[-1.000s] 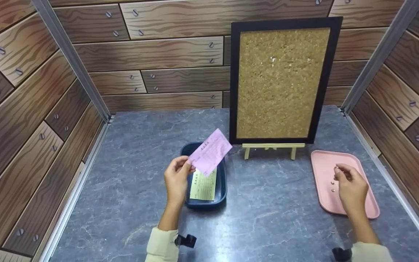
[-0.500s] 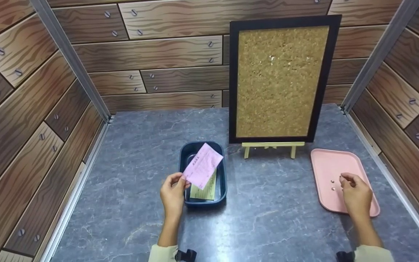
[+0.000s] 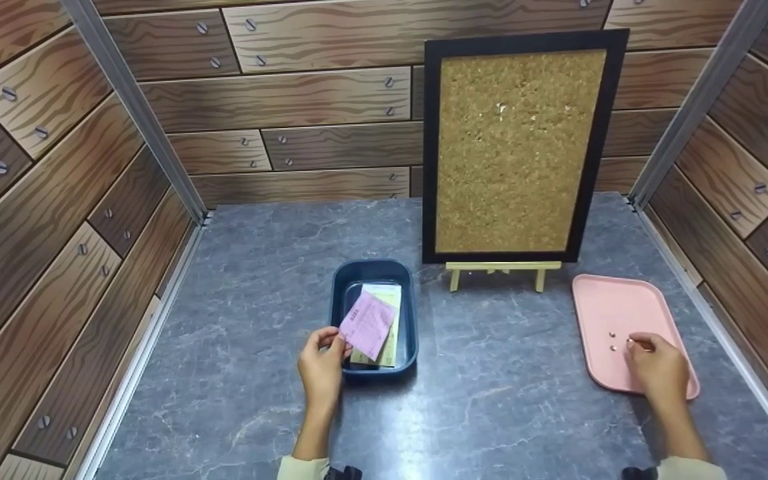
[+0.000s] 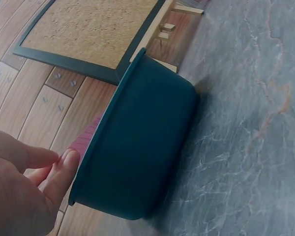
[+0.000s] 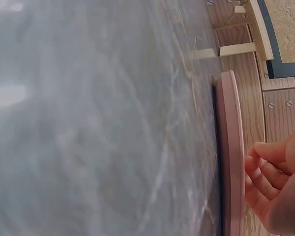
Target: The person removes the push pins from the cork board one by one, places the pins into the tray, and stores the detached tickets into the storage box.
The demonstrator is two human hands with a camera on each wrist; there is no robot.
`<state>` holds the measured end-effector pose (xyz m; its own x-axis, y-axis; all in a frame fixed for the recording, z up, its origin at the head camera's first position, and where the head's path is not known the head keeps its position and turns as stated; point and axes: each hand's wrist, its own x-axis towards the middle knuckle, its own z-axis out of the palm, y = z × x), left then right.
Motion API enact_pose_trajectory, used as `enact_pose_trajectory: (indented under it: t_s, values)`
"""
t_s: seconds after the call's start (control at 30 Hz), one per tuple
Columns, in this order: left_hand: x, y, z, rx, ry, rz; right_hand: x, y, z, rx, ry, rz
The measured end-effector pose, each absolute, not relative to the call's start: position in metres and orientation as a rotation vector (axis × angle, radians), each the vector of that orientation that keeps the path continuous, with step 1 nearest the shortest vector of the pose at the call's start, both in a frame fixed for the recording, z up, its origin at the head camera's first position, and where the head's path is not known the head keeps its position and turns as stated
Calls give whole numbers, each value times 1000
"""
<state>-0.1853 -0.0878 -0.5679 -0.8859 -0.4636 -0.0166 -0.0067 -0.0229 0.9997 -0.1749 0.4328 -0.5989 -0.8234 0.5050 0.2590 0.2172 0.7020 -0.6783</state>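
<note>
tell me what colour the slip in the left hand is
Pink, with dark print; the slip pinched by the left hand shows best in the head view.

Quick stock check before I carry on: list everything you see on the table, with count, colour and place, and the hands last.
Cork board: one, tan cork in a black frame, upright at the back of the table.
Easel: one, pale wood, under the cork board.
Bin: one, dark blue, centre of the table, left of the easel.
Pink slip: one, pink, over the bin, pinched at its corner.
Yellow slip: one, pale yellow, lying in the bin beneath the pink slip.
Tray: one, pink, on the right of the table.
Pins: at least two, small and pale, on the tray; too small to tell more.
Table: one, grey marbled.
Left hand: pinches the pink slip.
Right hand: over the tray by the pins, fingers curled.
</note>
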Motion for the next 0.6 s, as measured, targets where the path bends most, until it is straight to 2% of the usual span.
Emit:
enact_pose_trajectory:
  t_s: [0.6]
  values:
    - [-175, -85, -563, 442, -2087, -1893, -169, 427, -580, -653, -2552, 906]
